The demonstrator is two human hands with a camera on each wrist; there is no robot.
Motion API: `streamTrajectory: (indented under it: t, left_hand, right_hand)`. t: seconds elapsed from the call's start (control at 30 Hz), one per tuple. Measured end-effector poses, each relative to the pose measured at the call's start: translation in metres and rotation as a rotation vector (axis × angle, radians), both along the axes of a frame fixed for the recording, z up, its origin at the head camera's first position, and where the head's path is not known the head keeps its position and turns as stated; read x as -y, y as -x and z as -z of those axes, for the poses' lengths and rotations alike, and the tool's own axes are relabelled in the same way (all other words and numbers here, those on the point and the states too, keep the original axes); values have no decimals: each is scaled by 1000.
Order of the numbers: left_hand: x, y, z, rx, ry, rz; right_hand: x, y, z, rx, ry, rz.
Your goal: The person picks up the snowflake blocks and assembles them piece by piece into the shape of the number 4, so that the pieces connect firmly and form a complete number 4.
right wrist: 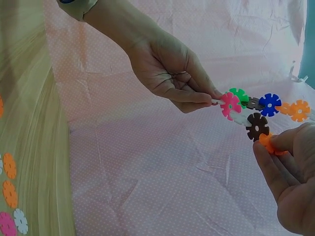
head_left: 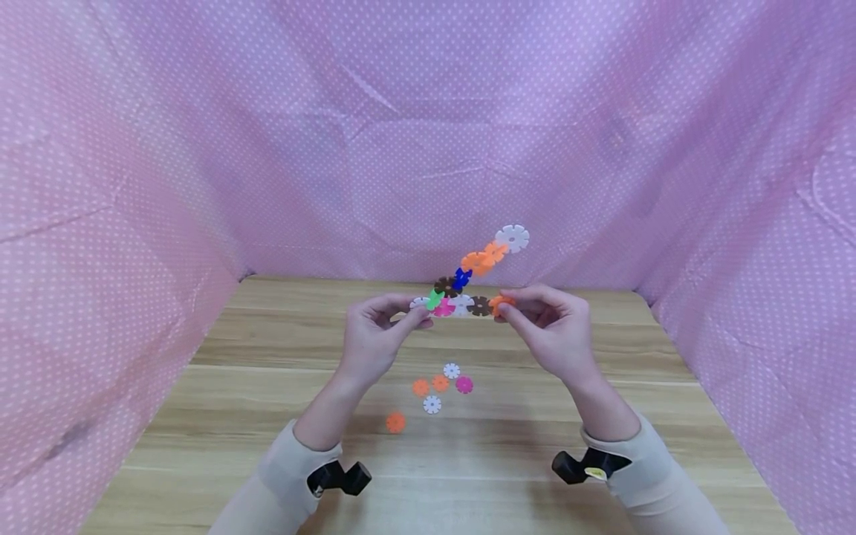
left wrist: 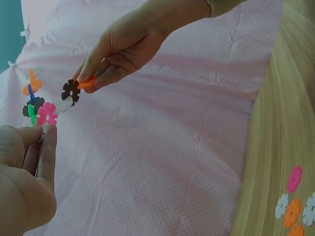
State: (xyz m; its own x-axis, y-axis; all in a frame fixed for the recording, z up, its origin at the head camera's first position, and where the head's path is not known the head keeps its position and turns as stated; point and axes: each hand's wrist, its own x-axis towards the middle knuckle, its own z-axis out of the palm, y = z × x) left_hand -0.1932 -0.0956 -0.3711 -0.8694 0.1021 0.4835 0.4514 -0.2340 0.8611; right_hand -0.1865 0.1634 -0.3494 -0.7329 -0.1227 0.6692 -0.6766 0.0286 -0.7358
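Both hands hold up a branching chain of notched plastic discs above the table. My left hand (head_left: 374,334) pinches a white disc (head_left: 420,305) at the chain's left end. At the other end, an orange disc (head_left: 501,305) is pinched between the thumb and fingers of my right hand (head_left: 555,331). Between them run a pink disc (right wrist: 230,106), a white disc (head_left: 461,305) and a brown disc (right wrist: 257,127). From a green disc (head_left: 435,299), a second branch stretches away through a dark brown disc (head_left: 446,287), a blue disc (right wrist: 270,104) and orange discs (head_left: 477,262) to a white disc (head_left: 513,238).
Loose discs lie on the wooden table (head_left: 267,371) below the hands: orange discs (head_left: 396,423), white discs (head_left: 432,404) and a pink disc (head_left: 464,385). Pink dotted cloth (head_left: 428,148) encloses the back and both sides.
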Motion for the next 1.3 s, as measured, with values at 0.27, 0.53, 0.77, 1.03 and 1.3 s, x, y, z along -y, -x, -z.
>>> streamTrajectory:
  t: [0.27,0.53,0.77,1.03,1.3]
  left_hand:
    - [1,-1,0,14,16,5]
    - [4,-1,1,48,29,12]
    - [6,0,-3,55,40,27]
    - [7,4,-3,20,45,49]
    - [5,3,0,5,21,65]
  right_hand:
    - [0,-2,1,3,-12,10]
    - [-1,-2,2,-5,-19,-29]
    - [-3,-2,0,19,-19,-76]
    - [0,4,-2,9,30,-69]
    - [3,9,-1,-31,72,-94]
